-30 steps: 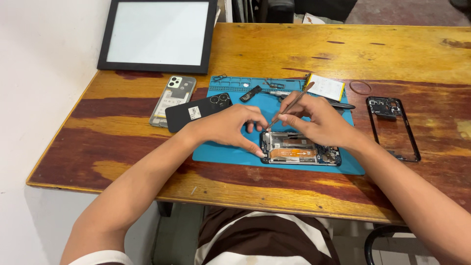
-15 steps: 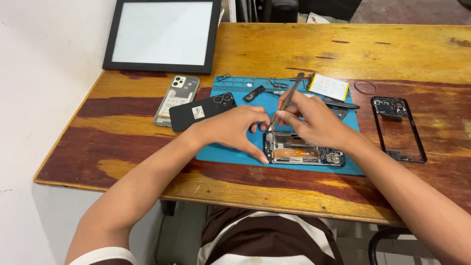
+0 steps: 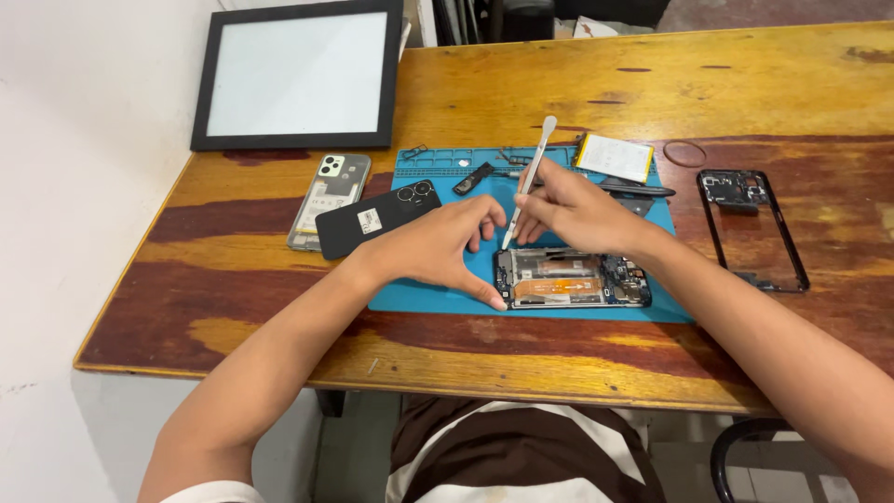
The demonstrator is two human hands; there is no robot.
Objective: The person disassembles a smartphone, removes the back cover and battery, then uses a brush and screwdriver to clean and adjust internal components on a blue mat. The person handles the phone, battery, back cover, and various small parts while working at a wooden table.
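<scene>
Right grip (image 3: 568,210) around tweezers (image 3: 529,182), above opened phone (image 3: 570,278) on mat (image 3: 438,168).

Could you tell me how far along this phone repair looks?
Done: the opened phone lies bare on the blue mat, its black frame and battery set aside. In hand: the right hand holds tweezers over it; the left hand steadies its end. Reassembly remains.

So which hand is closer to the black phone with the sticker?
Left. The left hand lies right beside the black phone; the right hand, holding tweezers, is farther off.
</scene>
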